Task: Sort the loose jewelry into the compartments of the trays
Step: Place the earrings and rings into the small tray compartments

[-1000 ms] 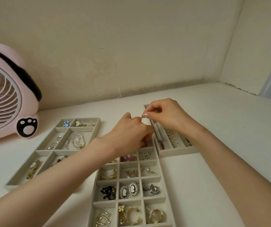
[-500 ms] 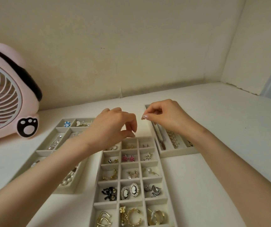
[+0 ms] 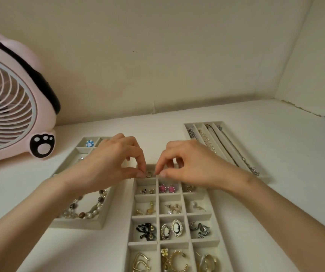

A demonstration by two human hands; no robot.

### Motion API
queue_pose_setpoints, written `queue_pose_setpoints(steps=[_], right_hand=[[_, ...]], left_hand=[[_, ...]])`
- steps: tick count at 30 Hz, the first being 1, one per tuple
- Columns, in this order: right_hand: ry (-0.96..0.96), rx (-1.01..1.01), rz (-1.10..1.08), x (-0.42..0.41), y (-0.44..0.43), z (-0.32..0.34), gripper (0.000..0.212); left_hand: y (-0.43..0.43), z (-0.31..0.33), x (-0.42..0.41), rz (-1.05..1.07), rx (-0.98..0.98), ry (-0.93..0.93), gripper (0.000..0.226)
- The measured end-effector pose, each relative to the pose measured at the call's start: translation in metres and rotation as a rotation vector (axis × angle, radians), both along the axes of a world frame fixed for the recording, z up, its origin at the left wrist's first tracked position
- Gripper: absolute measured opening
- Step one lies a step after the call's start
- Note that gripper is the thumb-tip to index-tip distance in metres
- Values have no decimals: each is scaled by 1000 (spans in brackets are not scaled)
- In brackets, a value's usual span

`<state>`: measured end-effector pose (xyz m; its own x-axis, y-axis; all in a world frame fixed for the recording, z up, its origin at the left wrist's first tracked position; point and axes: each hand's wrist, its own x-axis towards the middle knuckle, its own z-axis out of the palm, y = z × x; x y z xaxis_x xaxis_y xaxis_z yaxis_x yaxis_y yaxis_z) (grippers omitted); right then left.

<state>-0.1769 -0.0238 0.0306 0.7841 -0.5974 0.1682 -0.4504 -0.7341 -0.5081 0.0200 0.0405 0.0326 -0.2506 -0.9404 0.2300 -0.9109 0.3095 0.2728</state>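
Note:
The middle tray (image 3: pixel 217 228) is a grid of small compartments holding earring pairs, among them pink stars (image 3: pixel 166 188) and cameo ovals (image 3: pixel 172 229). Both hands meet over its far row. My left hand (image 3: pixel 112 163) pinches a small silver hoop (image 3: pixel 148 174) between thumb and forefinger. My right hand (image 3: pixel 189 165) has thumb and forefinger pinched together just right of the hoop, on something tiny that I cannot make out. The far row's compartments are mostly hidden by my fingers.
A left tray (image 3: pixel 79 225) holds a beaded bracelet (image 3: pixel 87 210) and a blue flower piece (image 3: pixel 89 143). A long-slot tray (image 3: pixel 203 123) at the right holds necklaces and a pearl strand (image 3: pixel 208 141). A pink fan (image 3: pixel 10 107) stands at the far left, walls behind.
My right hand left the necklace tray and came down to the middle tray's far row. My left hand dropped there too, and the two pinches now nearly touch.

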Motion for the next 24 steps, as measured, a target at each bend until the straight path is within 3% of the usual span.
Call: queue_pose_setpoints(steps=[14, 20, 24], right_hand=[[234, -297, -12, 29, 22, -3, 11], [241, -274, -1, 29, 21, -5, 12], [202, -147, -13, 23, 13, -3, 6]], left_hand=[[6, 3, 6, 150, 23, 10, 18], [7, 3, 3, 160, 30, 21, 12], [7, 1, -1, 152, 70, 61, 10]])
